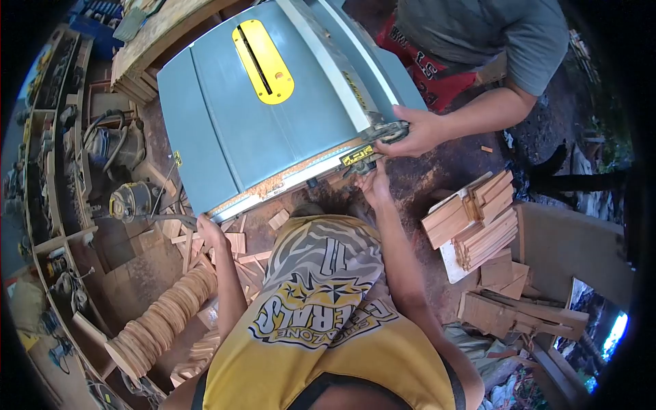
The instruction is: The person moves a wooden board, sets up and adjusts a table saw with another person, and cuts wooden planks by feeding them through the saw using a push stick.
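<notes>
A table saw (225,116) with a blue-grey top and a yellow throat plate (281,82) fills the upper middle of the view. Sawdust lies along its front rail (273,189). My left hand (210,229) is closed at the saw's front left corner, its fingers partly hidden by the edge. Beneath the rip fence (335,75), at its black front clamp, my right hand (373,186) grips the saw's front edge with fingers curled up. Another person's hand (413,131) holds the fence end from the right, just above my right hand.
Stacked wood strips (485,239) lie on the floor at right, near cardboard (567,253). A row of round wooden discs (160,318) and loose offcuts (236,242) lie at left. Power tools (133,200) and a long shelf (65,242) line the left side. The other person (478,34) stands at upper right.
</notes>
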The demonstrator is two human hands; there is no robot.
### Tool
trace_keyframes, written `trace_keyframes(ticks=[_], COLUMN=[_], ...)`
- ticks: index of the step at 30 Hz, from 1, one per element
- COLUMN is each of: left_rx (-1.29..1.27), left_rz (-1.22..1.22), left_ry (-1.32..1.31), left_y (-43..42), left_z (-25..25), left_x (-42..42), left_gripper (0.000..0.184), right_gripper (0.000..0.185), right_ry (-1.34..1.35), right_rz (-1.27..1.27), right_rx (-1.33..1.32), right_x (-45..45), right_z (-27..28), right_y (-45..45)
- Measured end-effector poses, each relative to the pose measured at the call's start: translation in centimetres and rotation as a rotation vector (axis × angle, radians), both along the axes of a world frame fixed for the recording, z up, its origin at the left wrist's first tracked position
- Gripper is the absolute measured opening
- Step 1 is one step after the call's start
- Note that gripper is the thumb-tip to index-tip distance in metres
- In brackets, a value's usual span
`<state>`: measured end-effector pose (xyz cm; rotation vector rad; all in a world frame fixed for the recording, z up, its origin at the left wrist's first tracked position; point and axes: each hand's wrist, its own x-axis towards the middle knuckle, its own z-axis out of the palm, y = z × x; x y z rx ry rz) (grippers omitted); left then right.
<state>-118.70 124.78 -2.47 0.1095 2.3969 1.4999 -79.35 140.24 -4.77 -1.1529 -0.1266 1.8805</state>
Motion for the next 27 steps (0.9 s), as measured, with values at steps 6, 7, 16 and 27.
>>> trace_keyframes(ticks=[6,7,16,27], left_rx=[0.510,0.505,0.126,0.434], left_rz=[0.337,0.344,-0.828,-0.447], left_ry=[-0.390,-0.523,-1.191,-1.455], left_y=[-0.2,-1.5,5.1,8.7], left_z=[-0.3,-3.2,-0.6,-0.2], left_x=[2.8,2.6,16.3,17.7], left_gripper=[0.033,0.033,0.036,0.038], right_gripper=[0.042,0.039,0.016,0.037], right_ry=[0.023,-0.047,-1.104,-0.758], right_rz=[-0.057,-0.072,0.252,0.065], right_rx=[-0.014,-0.030,0.883,0.536], right_x=[0.5,0.5,-3.0,-6.1], right_z=[-3.0,-2.5,4.2,5.7], right_y=[-0.9,-1.4,-3.3,-2.5])
